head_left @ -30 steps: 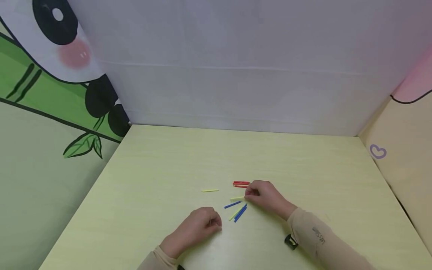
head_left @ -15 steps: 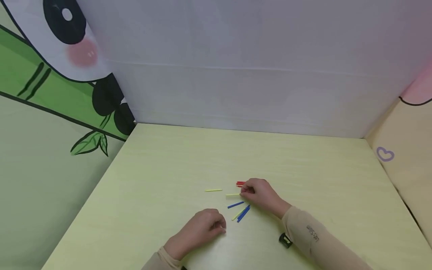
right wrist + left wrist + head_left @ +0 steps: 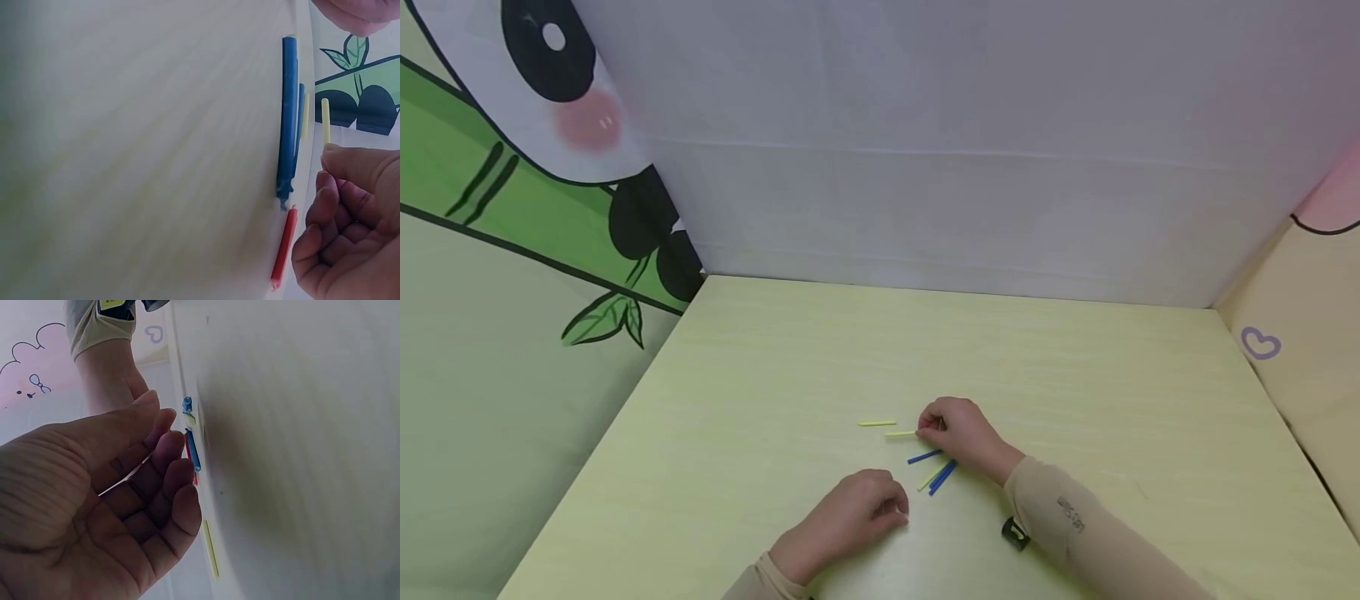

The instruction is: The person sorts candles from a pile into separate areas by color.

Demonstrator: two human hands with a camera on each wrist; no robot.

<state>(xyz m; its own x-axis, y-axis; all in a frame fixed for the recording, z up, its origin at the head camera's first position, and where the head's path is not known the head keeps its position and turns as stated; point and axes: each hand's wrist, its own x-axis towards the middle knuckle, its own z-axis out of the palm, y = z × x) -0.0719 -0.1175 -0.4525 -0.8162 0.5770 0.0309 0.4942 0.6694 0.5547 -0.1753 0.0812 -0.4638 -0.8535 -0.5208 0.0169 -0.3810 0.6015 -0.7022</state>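
A thin yellow candle [image 3: 325, 119] is pinched between thumb and index finger of my right hand [image 3: 958, 429], pointing left just above the table in the head view. Beyond it lies another yellow candle [image 3: 877, 423]. Below my right hand rest a slanted blue candle [image 3: 924, 457] and a small group of blue candles [image 3: 943, 477] with a yellow candle [image 3: 928, 477] alongside. My right hand hides the red candles in the head view; one red candle [image 3: 284, 247] shows in the right wrist view. My left hand [image 3: 857, 512], fingers loosely curled around nothing, rests near the front left of the group.
The pale wooden table [image 3: 790, 358] meets a plain light wall panel [image 3: 925, 208] at the back. On the left stands a panel with a cartoon drawing [image 3: 550, 125], on the right a beige panel [image 3: 1300, 375]. A black strap buckle [image 3: 1016, 533] hangs at my right sleeve.
My right hand has moved left with the pinched yellow candle, away from the other candles and toward the lone yellow one. It now covers the red candles. My left hand has barely shifted.
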